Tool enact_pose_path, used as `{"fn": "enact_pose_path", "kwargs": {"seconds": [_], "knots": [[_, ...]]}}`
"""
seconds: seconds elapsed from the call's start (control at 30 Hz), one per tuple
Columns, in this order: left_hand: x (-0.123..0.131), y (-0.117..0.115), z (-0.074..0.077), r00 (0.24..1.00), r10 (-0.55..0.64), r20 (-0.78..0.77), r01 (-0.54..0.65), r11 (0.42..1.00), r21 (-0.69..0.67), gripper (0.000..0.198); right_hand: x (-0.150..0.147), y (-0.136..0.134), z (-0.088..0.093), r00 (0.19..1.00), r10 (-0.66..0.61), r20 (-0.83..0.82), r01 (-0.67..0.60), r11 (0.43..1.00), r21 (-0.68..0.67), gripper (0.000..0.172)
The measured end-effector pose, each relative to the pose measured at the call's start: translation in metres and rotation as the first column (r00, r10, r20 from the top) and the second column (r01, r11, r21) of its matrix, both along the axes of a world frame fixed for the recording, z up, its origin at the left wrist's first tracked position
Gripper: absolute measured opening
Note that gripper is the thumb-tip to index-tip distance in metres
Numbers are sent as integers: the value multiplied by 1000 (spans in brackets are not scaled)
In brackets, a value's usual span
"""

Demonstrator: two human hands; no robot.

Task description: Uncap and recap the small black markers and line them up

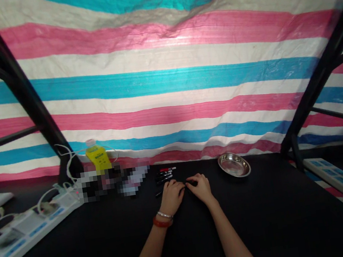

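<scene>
Both my hands are close together above the black table, fingertips nearly meeting. My left hand [171, 197], with bracelets on its wrist, is closed in a pinch at one end of a slim dark thing that looks like a black pen. Thumb and fingers of my right hand [201, 190] close on the other end of it; most of it is hidden by the fingers. Just beyond my left hand lie a red pen [166, 170] and several black pens [164, 177] side by side. Another black pen [159, 193] pokes out to the left of my left hand.
A round steel dish [234, 165] stands to the right. Behind on the left is a yellow bottle [98, 158] beside blurred items. Power strips with plugs and cables, one on the left [34, 226] and one on the right [341, 181], flank the black table [267, 217]. A striped sheet hangs behind.
</scene>
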State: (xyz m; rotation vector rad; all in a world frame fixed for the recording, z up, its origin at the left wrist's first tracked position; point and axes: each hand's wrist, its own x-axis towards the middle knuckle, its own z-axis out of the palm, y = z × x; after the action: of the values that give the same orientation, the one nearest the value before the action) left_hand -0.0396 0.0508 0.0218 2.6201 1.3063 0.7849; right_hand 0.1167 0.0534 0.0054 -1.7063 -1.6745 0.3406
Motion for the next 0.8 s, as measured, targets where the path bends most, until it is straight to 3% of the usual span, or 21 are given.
{"fn": "enact_pose_path", "kwargs": {"seconds": [0.2, 0.47, 0.67, 0.8], "knots": [[0, 4, -6, 1000, -4, 10, 4, 999, -35, 24, -1, 1, -1, 1000, -1, 4, 1, 1000, -27, 18], [1, 5, -12, 996, -2, 85, -1, 999, 33, 32, -1, 5, -7, 998, 7, -62, -4, 999, 36, 12], [2, 10, -21, 965, -26, 263, 5, 997, 79, 39, -2, 6, -11, 991, 35, -130, -25, 997, 78, 19], [4, 9, -18, 935, -16, 354, -6, 998, 61, 28, -2, 7, -12, 989, 66, -133, -53, 993, 101, 19]]}}
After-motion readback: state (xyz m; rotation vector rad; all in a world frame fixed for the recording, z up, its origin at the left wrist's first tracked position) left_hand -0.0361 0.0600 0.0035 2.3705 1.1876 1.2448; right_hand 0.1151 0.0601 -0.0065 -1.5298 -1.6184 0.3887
